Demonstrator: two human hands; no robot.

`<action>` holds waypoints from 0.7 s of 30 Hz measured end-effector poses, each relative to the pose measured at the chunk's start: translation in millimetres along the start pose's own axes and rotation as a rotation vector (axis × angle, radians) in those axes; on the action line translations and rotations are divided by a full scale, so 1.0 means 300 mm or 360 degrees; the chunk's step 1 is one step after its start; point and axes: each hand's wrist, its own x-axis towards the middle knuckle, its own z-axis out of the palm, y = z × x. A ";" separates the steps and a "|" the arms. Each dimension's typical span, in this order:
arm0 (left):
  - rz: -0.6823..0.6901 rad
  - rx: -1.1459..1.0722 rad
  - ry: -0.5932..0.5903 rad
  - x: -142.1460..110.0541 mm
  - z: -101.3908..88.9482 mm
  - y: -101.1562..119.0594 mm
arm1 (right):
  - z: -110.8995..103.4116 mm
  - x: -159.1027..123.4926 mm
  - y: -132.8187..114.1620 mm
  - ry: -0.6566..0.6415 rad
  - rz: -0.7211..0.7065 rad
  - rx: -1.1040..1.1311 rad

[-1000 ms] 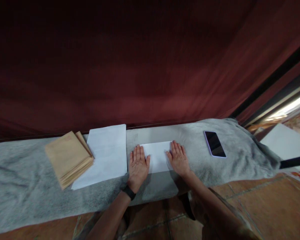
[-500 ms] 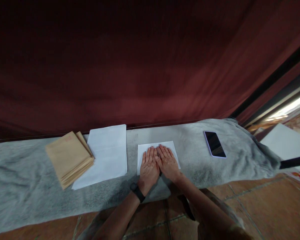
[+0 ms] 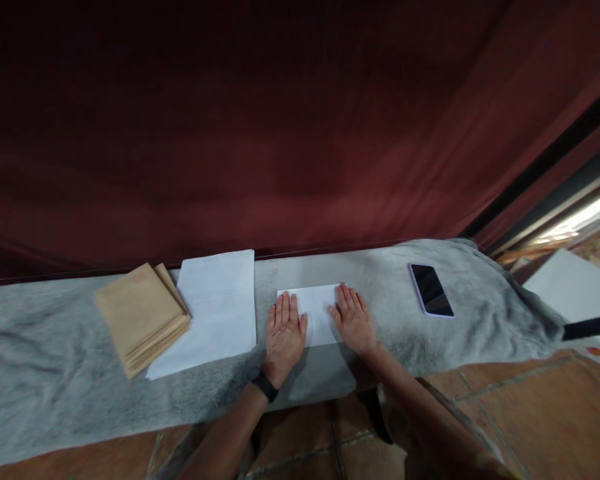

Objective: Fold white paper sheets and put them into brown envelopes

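Observation:
A small white sheet of paper [image 3: 320, 317], apparently folded, lies on the grey cloth in front of me. My left hand [image 3: 284, 333] rests flat over its left end, fingers stretched out and palm down. On the right end, my right hand [image 3: 354, 321] lies flat too, its fingers extended. The middle of the paper shows between the two thumbs. Neither hand grips anything. Left of my left hand is a stack of larger white paper sheets [image 3: 223, 310], and a pile of brown envelopes [image 3: 140, 310] overlaps its left side.
The grey cloth [image 3: 50, 373] covers a long, narrow surface. A phone in a purple case [image 3: 431, 290] lies to the right. Dark red fabric [image 3: 280, 167] hangs behind. Below the front edge is a tiled floor [image 3: 545, 413]. A black bar [image 3: 593, 327] stands out at the right end.
My hands were side by side at the middle of the paper. They have slid apart to its left and right ends, uncovering the middle.

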 end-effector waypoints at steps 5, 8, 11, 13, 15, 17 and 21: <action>-0.0074 0.0009 0.0057 0.003 0.008 -0.007 | -0.050 0.018 0.038 -0.0068 0.0208 -0.0025; -0.0064 0.0016 0.0043 0.001 0.008 -0.005 | -0.094 0.035 0.048 -0.0152 0.0364 0.0022; -0.0061 0.0011 0.0053 -0.002 0.007 -0.004 | -0.124 0.048 0.046 -0.0249 0.0449 0.0102; -0.0059 -0.0001 0.0073 -0.003 0.008 -0.005 | -0.135 0.051 0.041 -0.0312 0.0494 0.0143; -0.0064 -0.0022 0.0088 -0.004 0.008 -0.004 | -0.139 0.053 0.039 -0.0355 0.0537 0.0164; -0.0069 -0.0042 0.0096 -0.005 0.009 -0.003 | -0.139 0.054 0.043 -0.0382 0.0554 0.0206; -0.0075 -0.0065 0.0094 -0.005 0.006 -0.001 | -0.132 0.064 0.073 -0.0403 0.0664 0.0566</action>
